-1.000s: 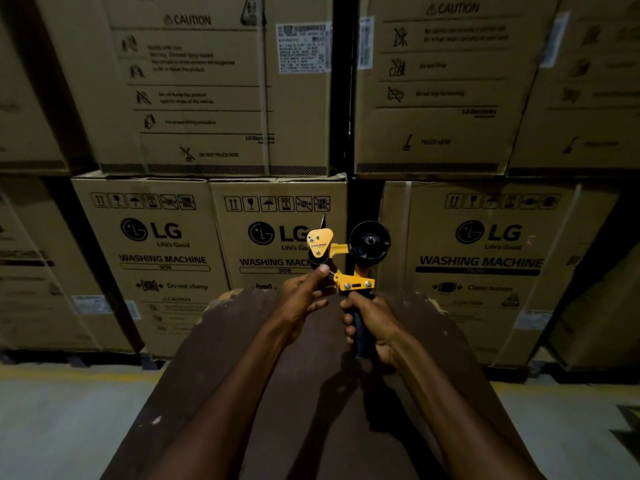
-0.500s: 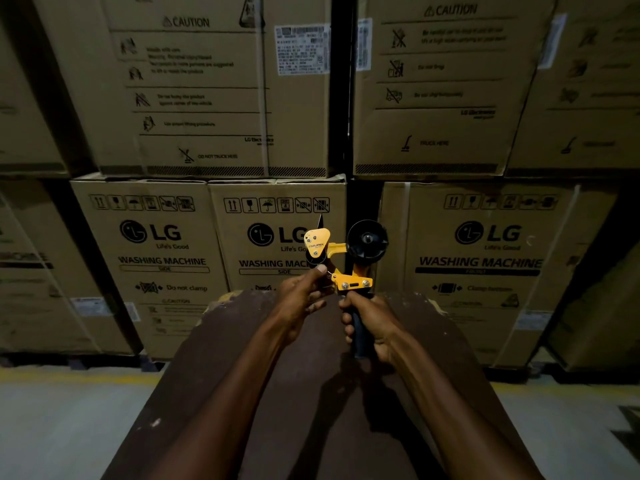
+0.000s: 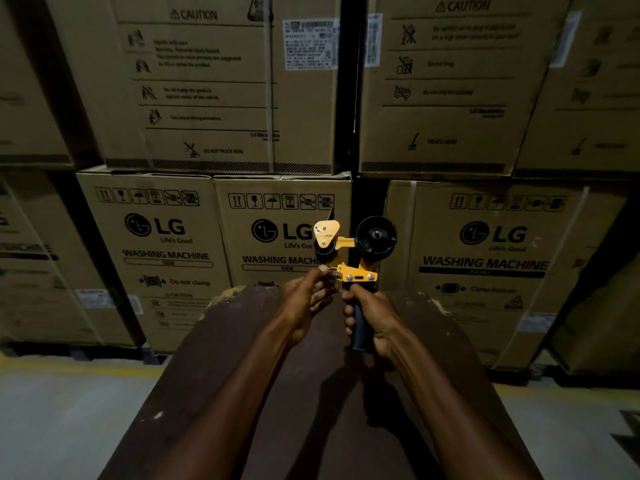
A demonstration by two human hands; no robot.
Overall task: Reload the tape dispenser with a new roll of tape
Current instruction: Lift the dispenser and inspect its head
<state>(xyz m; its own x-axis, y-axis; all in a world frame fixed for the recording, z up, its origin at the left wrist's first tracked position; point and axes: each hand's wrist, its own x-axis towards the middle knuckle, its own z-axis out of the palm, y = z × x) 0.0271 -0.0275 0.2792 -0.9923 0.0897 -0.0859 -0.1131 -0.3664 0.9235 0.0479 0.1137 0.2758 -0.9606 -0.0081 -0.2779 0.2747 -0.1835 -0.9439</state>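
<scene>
Head view shows my right hand (image 3: 375, 318) clenched around the black handle of the tape dispenser (image 3: 349, 258), holding it upright above the far end of the dark brown tabletop (image 3: 221, 375). My left hand (image 3: 308, 299) sits at nine o'clock from the handle, thumb and fingertips pinched on a small metal part at the yellow frame's lower edge. At one o'clock from the frame stands the black hub (image 3: 376, 239), bare, with no roll on it. At eleven o'clock is the yellow guard plate (image 3: 326, 232) over a black roller. Beyond the dispenser, at twelve o'clock, rise stacked cardboard boxes (image 3: 166, 244) printed LG washing machine. Grey floor (image 3: 69, 417) lies at both sides.
</scene>
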